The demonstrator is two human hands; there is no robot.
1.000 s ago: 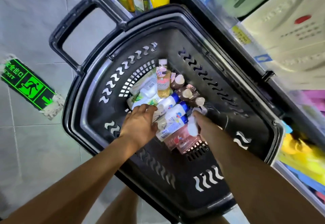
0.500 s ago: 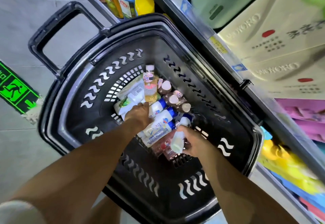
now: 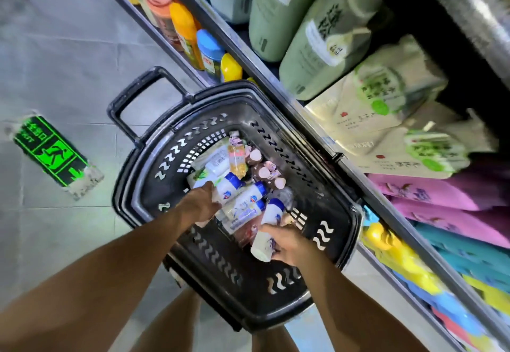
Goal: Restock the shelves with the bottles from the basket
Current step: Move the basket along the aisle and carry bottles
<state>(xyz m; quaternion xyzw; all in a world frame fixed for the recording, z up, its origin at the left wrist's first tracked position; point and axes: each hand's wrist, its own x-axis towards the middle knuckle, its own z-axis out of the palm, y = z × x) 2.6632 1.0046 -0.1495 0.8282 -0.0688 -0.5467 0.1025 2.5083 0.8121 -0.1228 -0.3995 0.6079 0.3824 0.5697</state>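
A black plastic basket (image 3: pixel 342 227) stands on the floor against the shelves (image 3: pixel 325 136). Inside lie several small bottles: white ones with blue caps (image 3: pixel 249 195), a yellow drink bottle (image 3: pixel 236 158) and brown ones with pale caps (image 3: pixel 262 172). My left hand (image 3: pixel 200 205) reaches down into the pile and its fingers curl round a white blue-capped bottle (image 3: pixel 227 188). My right hand (image 3: pixel 289 244) grips a small white bottle (image 3: pixel 262 245) lifted a little above the pile, near the basket's near wall.
The basket's handle (image 3: pixel 132 103) sticks out to the far left. The lower shelf holds coloured bottles (image 3: pixel 187 31); the one above it carries green refill pouches (image 3: pixel 325 45) and pink packs (image 3: pixel 441 194). A green exit sign (image 3: pixel 49 152) is stuck on the grey floor tiles.
My right hand has closed on a small white bottle and drawn it back out of the pile. My left hand stays in the pile. The view has tilted up toward the shelves.
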